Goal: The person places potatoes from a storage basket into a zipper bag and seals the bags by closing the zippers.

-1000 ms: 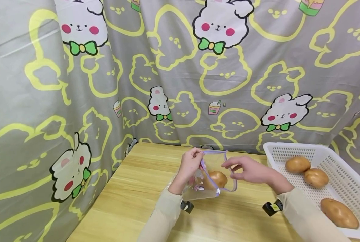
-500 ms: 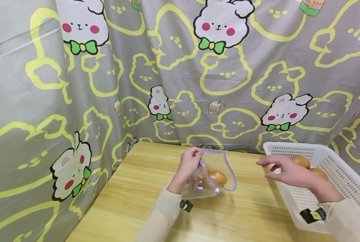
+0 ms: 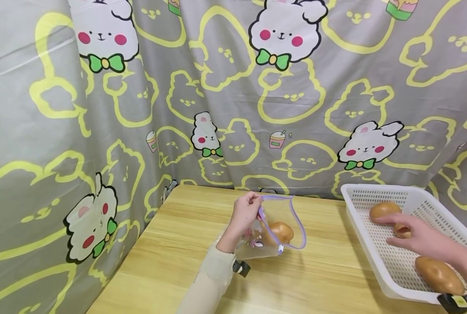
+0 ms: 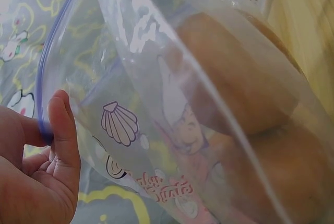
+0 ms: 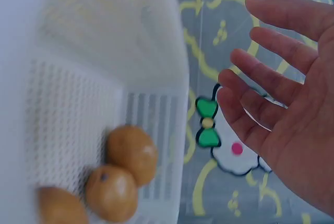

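Note:
My left hand (image 3: 247,211) pinches the purple-edged mouth of a clear zip bag (image 3: 253,246) with printed figures, which stands open on the table. Inside it lies a potato (image 3: 282,233); in the left wrist view two brown potatoes (image 4: 235,78) show through the plastic. My right hand (image 3: 422,237) is over the white basket, fingers spread and slightly bent, holding nothing. Under and around it lie a far potato (image 3: 383,210), a second potato (image 3: 401,232) partly hidden by the hand, and a long near potato (image 3: 437,274).
The white perforated basket (image 3: 369,257) stands on the right of the wooden table (image 3: 170,244), its walls raised around the potatoes. A grey patterned curtain (image 3: 233,104) closes off the back and left sides.
My right hand has moved away from the bag's mouth, rightward to above the basket. The left hand has stayed on the bag's edge, and the bag has barely shifted.

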A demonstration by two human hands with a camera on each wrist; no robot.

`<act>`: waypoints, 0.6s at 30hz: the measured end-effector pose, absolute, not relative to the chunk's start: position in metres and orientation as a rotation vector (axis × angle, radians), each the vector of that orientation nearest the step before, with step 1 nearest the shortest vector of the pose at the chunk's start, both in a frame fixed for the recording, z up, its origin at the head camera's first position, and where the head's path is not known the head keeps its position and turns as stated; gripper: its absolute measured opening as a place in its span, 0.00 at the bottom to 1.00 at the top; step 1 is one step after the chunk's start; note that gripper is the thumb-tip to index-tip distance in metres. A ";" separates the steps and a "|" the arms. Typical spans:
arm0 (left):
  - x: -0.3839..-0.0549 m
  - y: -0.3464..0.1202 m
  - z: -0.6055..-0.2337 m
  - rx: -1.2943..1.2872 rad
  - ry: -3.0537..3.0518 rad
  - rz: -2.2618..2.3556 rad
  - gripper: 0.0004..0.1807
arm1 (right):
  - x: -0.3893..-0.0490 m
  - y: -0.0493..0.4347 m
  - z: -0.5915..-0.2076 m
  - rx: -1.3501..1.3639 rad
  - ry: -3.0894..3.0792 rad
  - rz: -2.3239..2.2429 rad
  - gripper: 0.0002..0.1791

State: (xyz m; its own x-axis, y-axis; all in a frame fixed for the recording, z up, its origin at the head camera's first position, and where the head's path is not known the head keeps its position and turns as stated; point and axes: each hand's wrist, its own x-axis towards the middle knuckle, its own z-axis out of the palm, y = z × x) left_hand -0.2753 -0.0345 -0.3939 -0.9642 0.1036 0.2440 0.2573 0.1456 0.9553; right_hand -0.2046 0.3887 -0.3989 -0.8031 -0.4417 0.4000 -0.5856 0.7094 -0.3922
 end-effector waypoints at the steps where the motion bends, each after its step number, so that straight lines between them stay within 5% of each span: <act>1: -0.275 -0.035 -0.394 -0.360 -2.283 -1.952 0.07 | -0.203 0.393 -0.400 0.768 -2.669 0.741 0.25; 18: -0.259 -0.039 -0.372 -0.390 -2.311 -1.942 0.08 | -0.195 0.455 -0.441 0.465 -2.835 0.635 0.31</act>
